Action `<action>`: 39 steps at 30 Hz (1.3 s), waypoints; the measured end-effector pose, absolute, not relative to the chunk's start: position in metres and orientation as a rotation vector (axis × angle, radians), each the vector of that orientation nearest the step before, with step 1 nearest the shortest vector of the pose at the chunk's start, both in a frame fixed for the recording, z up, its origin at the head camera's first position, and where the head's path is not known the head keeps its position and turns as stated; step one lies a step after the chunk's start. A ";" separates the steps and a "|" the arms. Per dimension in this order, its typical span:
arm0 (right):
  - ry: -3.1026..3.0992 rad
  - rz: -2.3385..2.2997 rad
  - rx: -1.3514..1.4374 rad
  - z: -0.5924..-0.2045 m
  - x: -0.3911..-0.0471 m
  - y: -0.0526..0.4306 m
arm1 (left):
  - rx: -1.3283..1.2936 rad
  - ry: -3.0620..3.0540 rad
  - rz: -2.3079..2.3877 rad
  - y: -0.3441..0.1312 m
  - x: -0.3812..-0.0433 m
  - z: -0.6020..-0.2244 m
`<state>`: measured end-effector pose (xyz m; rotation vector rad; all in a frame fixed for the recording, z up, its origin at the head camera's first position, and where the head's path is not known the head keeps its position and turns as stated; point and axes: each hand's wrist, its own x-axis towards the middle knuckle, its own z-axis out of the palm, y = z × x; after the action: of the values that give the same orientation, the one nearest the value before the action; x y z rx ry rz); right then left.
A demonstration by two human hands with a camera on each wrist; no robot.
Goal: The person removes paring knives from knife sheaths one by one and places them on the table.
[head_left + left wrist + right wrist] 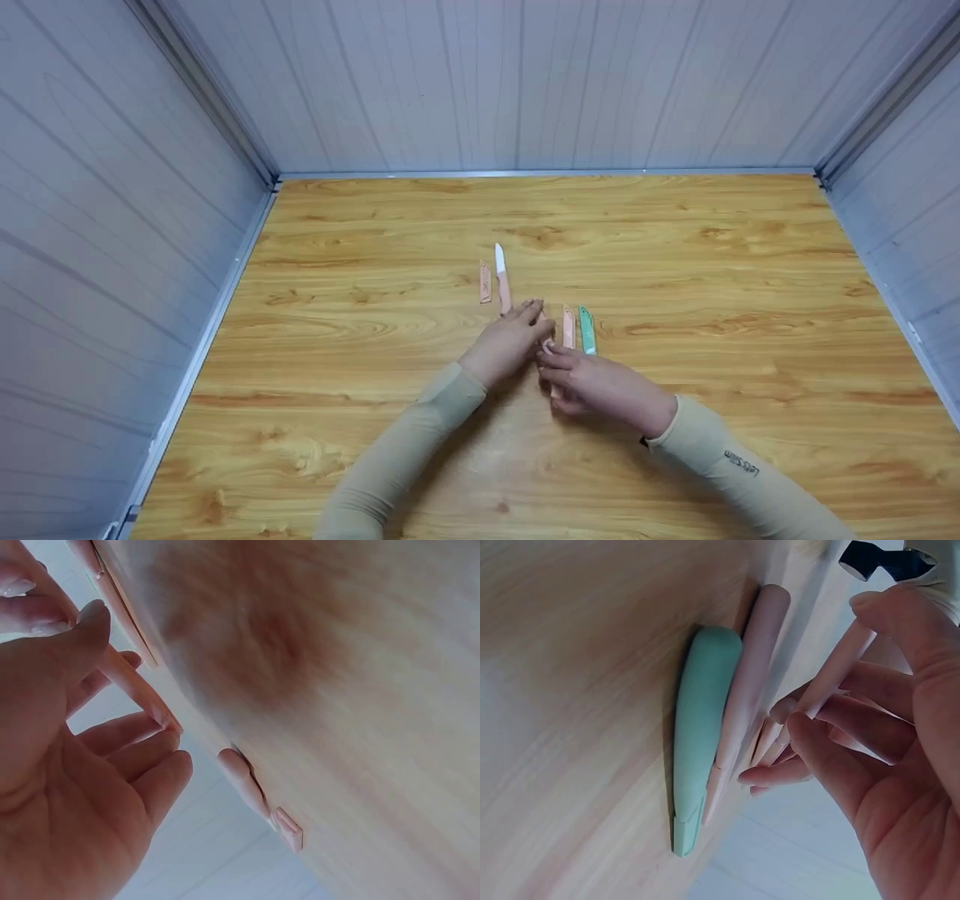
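Note:
Between both hands is a pink knife, its handle gripped by my right hand. At its far end, my left hand pinches the pink sheath part between thumb and fingers. Just right of the hands lie another pink knife in its sheath and a green knife in a green sheath, side by side. Beyond the left hand, a pink-handled knife lies with its white blade bare. A loose pink sheath is left of it.
The wood-grain table bears all these things. Pale panel walls enclose it at the back and on both sides. Beige sleeves cover both forearms.

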<state>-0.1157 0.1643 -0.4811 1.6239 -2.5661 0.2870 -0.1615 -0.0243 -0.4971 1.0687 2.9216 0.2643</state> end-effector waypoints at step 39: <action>-2.405 0.332 1.615 -0.463 -0.104 0.179 | 1.364 3.055 0.105 -0.028 -0.145 -0.478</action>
<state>-0.1041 0.1792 -0.4635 1.6147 -2.4053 0.3322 -0.1454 -0.0284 -0.4777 1.3639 3.0546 0.1050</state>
